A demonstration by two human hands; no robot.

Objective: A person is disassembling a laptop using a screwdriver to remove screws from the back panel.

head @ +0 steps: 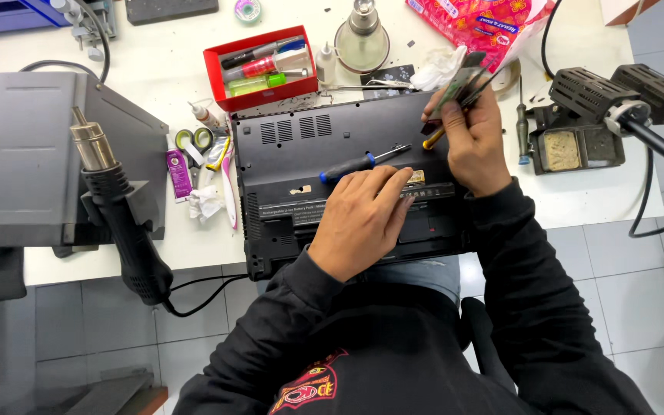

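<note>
on the white desk point(593, 204) the upturned black laptop point(301, 165) lies under both hands. the left hand point(363, 219) presses flat, grip open, near its battery edge; the right hand point(474, 138) pinches a small green circuit board point(455, 88) and a yellow-handled tool point(433, 138). a blue screwdriver point(351, 165) rests on the laptop.

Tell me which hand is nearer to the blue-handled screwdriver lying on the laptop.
Left. The left hand rests flat on the laptop just below the screwdriver; the right hand is raised off to its right, holding a small green board.
</note>
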